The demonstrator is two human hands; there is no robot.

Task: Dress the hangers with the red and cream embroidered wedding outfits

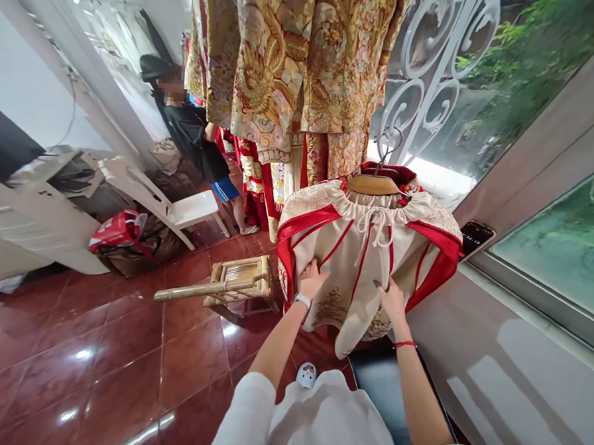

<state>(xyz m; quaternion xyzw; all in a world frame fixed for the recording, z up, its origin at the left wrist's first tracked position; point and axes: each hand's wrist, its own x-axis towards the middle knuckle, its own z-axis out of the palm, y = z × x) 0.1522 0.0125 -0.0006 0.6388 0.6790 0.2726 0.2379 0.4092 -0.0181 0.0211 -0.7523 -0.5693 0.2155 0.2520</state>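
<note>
A cream skirt (347, 265) with red bands, gold embroidery and a gathered drawstring waist hangs in front of me. It is draped over a wooden hanger (373, 185) with a dark metal hook. My left hand (314, 281) grips the cloth on the skirt's left side, thumb pointing inward. On the other side, my right hand (391, 300) is closed on a fold, its thumb on top. Cloth hides some fingertips of both hands. The tied drawstring (374, 223) dangles from the waist, above and between my hands.
Gold embroidered garments (305, 63) hang overhead. A bamboo stool (242, 276) stands on the red tiles at left, near a white chair (193, 207) and a red bag (117, 230). Another person (192, 134) stands behind. A phone (477, 238) rests by the window; a black seat (385, 386) is below.
</note>
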